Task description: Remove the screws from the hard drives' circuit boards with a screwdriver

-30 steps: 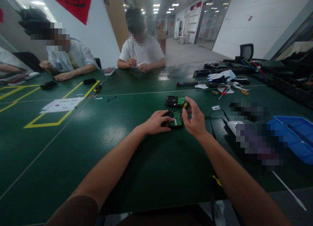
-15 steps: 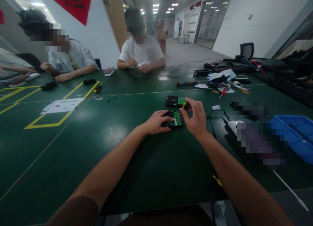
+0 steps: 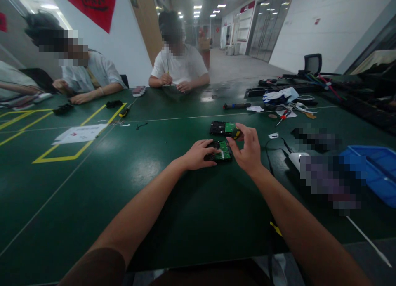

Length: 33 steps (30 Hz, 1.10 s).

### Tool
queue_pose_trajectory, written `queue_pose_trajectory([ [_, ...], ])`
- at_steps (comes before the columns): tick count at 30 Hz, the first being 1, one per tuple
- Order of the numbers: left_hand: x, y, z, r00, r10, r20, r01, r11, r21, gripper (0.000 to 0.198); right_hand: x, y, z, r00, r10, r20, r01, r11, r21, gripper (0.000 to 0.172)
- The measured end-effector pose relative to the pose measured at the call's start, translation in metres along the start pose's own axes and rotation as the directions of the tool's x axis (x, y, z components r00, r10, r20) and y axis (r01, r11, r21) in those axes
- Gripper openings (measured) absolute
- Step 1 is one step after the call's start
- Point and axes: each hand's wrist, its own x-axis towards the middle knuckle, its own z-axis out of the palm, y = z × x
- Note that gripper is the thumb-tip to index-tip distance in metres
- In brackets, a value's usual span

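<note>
The left hand [image 3: 200, 155] grips the near drive [image 3: 225, 153] at its left end (likely stiff, board fragile; best held by edges); the right hand [image 3: 247, 147] pinches a yellow-black screwdriver [image 3: 236, 134].

I can't make out any text from my end tbh, the red banner [image 3: 93, 1] and white sheet [image 3: 78, 134] are too blurry.

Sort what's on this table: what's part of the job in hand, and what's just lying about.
In the job:
near hard drive, under the left hand
yellow-and-black tool, in the right hand
far hard drive, probably

Lying about, it seems:
red screwdriver
blue tray
white paper sheet
</note>
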Motion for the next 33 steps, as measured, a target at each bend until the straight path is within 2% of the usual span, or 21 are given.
queue_pose_trajectory([
  [4, 0.0002, 0.0003, -0.0003, 1.000, -0.004, 0.004, 0.004, 1.000, -0.007, 0.058, 0.0012, -0.0011, -0.0018, 1.000, 0.012, -0.015, -0.012, 1.000, -0.011, 0.050],
  [14, -0.0003, -0.0023, 0.0018, 1.000, 0.006, -0.006, -0.006, 1.000, -0.020, 0.058, 0.0001, -0.0013, 0.0009, 0.999, 0.003, 0.037, -0.003, 1.000, -0.007, 0.058],
  [26, 0.0005, 0.0000, 0.0011, 1.000, 0.002, -0.008, -0.002, 1.000, -0.001, 0.057, 0.0024, -0.0023, -0.0029, 0.999, -0.005, -0.040, 0.005, 1.000, -0.019, 0.048],
  [29, 0.0002, -0.0007, 0.0018, 1.000, 0.001, -0.013, -0.001, 1.000, 0.000, 0.056, 0.0025, -0.0009, -0.0033, 1.000, 0.012, -0.019, -0.012, 1.000, -0.017, 0.046],
  [33, 0.0001, -0.0014, 0.0023, 1.000, 0.004, -0.016, -0.004, 1.000, -0.004, 0.058, 0.0005, -0.0003, 0.0001, 1.000, -0.001, 0.014, 0.001, 1.000, 0.006, 0.053],
])
